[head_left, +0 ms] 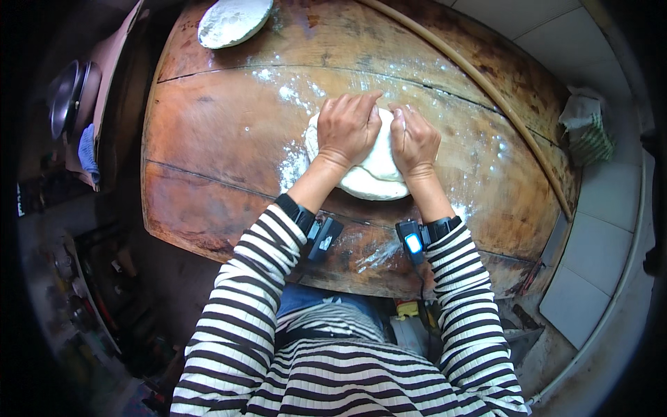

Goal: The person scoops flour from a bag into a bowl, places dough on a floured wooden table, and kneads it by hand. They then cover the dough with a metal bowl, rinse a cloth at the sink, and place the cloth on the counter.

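Note:
A large lump of white dough (378, 161) rests on the floured wooden board (219, 125) in front of me. Curled over the dough's upper left part is my left hand (348, 125), its knuckles away from me. My right hand (417, 136) presses on the right side of the same dough, fingers bent inward. A fold runs across the dough below my hands. Both hands touch the dough; their fingertips are partly hidden, so whether they grip it cannot be told. White flour (293, 167) is scattered around it.
A flour-dusted round bowl or dish (234, 22) sits at the board's far left. One long wooden rolling pin (469, 70) lies along the far right side. By the right edge is a crumpled green-and-white cloth or bag (588, 125). Metal pans (68, 99) stand off to the left beside cardboard (110, 68).

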`<state>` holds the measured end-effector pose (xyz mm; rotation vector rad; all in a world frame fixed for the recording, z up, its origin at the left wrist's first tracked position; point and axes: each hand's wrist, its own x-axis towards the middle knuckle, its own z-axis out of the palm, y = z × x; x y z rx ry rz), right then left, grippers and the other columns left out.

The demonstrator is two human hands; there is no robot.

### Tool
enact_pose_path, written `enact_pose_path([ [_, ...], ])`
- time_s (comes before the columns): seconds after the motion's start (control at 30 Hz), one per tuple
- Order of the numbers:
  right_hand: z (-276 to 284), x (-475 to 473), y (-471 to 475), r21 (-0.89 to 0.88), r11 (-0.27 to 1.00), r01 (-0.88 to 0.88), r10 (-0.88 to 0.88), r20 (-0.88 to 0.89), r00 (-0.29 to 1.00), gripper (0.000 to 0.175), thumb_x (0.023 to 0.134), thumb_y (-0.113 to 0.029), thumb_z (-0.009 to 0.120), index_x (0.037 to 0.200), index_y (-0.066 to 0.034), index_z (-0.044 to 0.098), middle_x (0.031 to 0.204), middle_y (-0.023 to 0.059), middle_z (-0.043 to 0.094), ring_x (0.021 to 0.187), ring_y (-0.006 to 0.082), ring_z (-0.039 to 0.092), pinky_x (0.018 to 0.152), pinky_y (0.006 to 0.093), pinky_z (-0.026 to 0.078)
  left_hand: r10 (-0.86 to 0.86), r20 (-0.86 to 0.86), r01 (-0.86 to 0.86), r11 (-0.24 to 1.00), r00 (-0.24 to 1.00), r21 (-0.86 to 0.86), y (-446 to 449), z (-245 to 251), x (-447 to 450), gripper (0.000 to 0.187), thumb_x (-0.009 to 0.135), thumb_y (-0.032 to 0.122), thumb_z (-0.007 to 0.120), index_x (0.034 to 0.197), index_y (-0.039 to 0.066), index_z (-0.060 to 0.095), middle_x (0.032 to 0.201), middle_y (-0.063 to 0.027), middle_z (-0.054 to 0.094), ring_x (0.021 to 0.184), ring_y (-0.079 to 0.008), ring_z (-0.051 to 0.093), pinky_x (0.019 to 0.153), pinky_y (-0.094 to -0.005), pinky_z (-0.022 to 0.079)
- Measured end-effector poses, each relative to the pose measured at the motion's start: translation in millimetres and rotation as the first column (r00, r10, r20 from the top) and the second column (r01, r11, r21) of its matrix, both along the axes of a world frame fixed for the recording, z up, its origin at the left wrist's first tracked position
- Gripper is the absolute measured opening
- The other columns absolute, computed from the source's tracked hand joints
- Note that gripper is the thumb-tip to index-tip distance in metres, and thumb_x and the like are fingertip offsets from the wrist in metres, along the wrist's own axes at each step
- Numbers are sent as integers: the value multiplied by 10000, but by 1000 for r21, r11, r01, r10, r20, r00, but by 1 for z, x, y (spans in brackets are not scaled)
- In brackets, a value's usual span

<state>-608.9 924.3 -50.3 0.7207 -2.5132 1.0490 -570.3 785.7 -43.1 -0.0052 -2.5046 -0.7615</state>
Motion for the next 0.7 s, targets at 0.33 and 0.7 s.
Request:
enact_pose_path([
  [0.33, 61, 23, 9, 373, 911, -175, 59, 302, 951, 286, 908, -307, 457, 975, -82, 621, 996, 182, 597, 943, 347, 571, 818, 452, 434, -102, 517, 32, 989, 850, 142, -9, 53, 19, 436, 918, 400, 401, 853, 57, 663, 982, -121, 656, 978, -314, 581, 856, -443, 395],
  [0.7, 16, 133, 23, 155, 988, -25, 43, -112, 993, 426, 813, -317, 506, 1178, -115, 591, 1139, 111, 579, 1066, 299, 540, 953, 453, 368, 0, 12, 1, 994, 1000, -111, 19, 11, 137, 371, 856, 279, 439, 1154, 139, 611, 1191, -40, 584, 1131, -230, 500, 1011, -423, 266],
])
